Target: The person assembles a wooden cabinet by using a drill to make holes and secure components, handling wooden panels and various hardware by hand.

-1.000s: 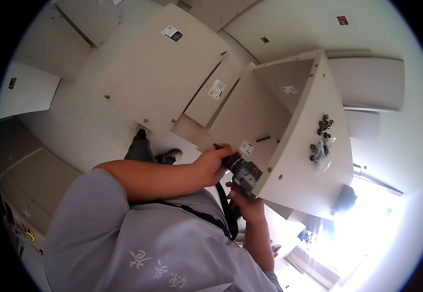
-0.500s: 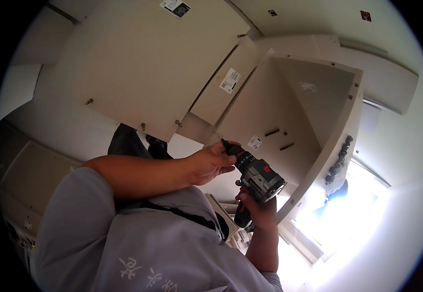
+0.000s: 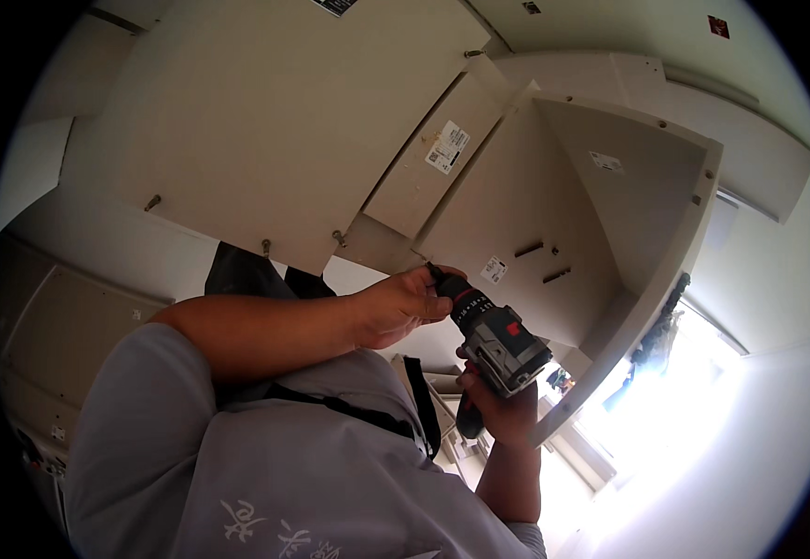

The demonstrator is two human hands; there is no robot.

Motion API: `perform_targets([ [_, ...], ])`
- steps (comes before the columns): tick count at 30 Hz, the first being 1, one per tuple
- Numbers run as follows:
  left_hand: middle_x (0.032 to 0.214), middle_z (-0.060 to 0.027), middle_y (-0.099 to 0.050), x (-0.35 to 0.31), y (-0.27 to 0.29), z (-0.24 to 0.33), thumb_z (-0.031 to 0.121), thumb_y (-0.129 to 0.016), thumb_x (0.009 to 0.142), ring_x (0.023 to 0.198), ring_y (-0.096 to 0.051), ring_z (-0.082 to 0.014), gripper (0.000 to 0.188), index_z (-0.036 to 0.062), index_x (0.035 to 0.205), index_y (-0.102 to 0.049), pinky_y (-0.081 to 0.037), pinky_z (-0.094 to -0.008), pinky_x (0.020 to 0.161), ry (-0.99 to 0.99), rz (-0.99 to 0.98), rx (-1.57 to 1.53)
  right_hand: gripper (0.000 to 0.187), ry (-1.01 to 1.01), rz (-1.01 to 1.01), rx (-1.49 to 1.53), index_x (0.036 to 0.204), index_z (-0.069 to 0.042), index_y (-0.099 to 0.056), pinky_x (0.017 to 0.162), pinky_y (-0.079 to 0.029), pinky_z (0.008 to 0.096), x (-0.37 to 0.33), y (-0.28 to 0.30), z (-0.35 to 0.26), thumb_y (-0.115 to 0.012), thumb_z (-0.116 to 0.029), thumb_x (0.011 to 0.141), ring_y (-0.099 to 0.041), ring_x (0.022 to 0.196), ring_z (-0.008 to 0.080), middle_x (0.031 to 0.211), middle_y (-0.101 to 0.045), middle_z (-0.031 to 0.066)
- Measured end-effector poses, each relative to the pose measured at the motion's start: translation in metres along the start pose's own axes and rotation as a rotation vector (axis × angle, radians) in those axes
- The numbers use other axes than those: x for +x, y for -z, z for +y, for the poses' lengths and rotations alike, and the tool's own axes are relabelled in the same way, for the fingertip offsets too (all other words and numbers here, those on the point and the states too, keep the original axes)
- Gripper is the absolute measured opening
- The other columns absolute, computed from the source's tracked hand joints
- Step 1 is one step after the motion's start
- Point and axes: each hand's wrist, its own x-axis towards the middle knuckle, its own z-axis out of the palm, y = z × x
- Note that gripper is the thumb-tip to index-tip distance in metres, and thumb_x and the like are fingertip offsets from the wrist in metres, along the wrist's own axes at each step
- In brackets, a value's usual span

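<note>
My right hand (image 3: 509,405) is wrapped round the grip of a black and grey cordless drill (image 3: 500,343) with red accents. My left hand (image 3: 403,306) is closed round the drill's front end by the chuck, thumb along its side. The drill's nose points up and left, toward the lower edge of a pale cabinet panel (image 3: 461,219). Behind the fingers, the tip of the bit is hard to make out. A narrow strip panel (image 3: 414,186) with a white label lies just beyond my hands.
A large pale board (image 3: 284,121) with metal connector pins (image 3: 339,238) along its edges fills the upper left. An open box-shaped cabinet (image 3: 610,140) stands at right, two dark slots inside. Dark hardware (image 3: 661,326) hangs at its outer side by a bright window. Boards (image 3: 79,345) lean at left.
The view has shifted slightly, so the cabinet sits a little farther right and the large board higher. Both hands keep their hold on the drill, which has barely moved.
</note>
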Motion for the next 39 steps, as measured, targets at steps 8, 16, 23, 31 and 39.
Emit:
perform_targets([
  [8,0.115,-0.002,-0.068,-0.016,-0.012,0.015,0.04,-0.078,0.092,0.108,-0.063,-0.0164,0.047,0.0131,0.126,-0.059,-0.048,-0.0351,0.093,0.279,0.162,0.194,0.029,-0.045,0.041,0.045,0.117,0.002,-0.063,0.06,-0.053,0.0274,-0.004,-0.015,-0.019,-0.073,-0.002,0.09,-0.064,0.069,0.0103,0.097,-0.071,0.0066],
  [16,0.123,-0.0156,-0.065,-0.066,-0.065,0.052,0.039,-0.076,0.087,0.11,-0.063,-0.0318,0.044,0.0076,0.116,-0.063,-0.049,-0.047,0.093,-0.568,-0.148,1.673,0.034,-0.089,-0.091,0.055,0.124,0.001,-0.06,0.073,-0.056,0.0315,-0.006,-0.013,-0.021,-0.072,-0.007,0.093,-0.067,0.086,0.0167,0.107,-0.069,0.0098],
  [23,0.132,-0.0139,-0.058,-0.02,-0.112,0.045,0.039,-0.085,0.077,0.123,-0.056,-0.0351,0.074,0.0071,0.137,-0.055,-0.043,-0.051,0.104,-0.935,-0.197,1.528,0.043,0.164,-0.074,-0.138,0.132,0.0,-0.052,0.073,-0.058,0.0339,-0.015,-0.007,0.005,-0.068,-0.018,0.097,-0.072,0.088,0.0217,0.104,-0.07,0.0123],
  [31,0.129,-0.0136,-0.058,-0.009,-0.105,0.041,0.039,-0.086,0.073,0.122,-0.056,-0.0338,0.076,0.0083,0.135,-0.055,-0.043,-0.0491,0.101,-0.925,-0.214,1.531,0.048,0.139,-0.127,-0.19,0.133,-0.001,-0.048,0.065,-0.057,0.0314,-0.003,0.002,-0.003,-0.07,-0.022,0.096,-0.072,0.078,0.0185,0.094,-0.07,0.0098],
  [39,0.128,-0.0136,-0.058,-0.008,-0.109,0.041,0.038,-0.085,0.074,0.121,-0.056,-0.0342,0.074,0.0078,0.135,-0.055,-0.043,-0.0495,0.1,-0.933,-0.184,1.568,0.046,0.012,-0.162,-0.122,0.131,-0.001,-0.051,0.068,-0.058,0.0313,0.0,0.0,-0.023,-0.071,-0.023,0.095,-0.072,0.082,0.0181,0.097,-0.07,0.0103],
])
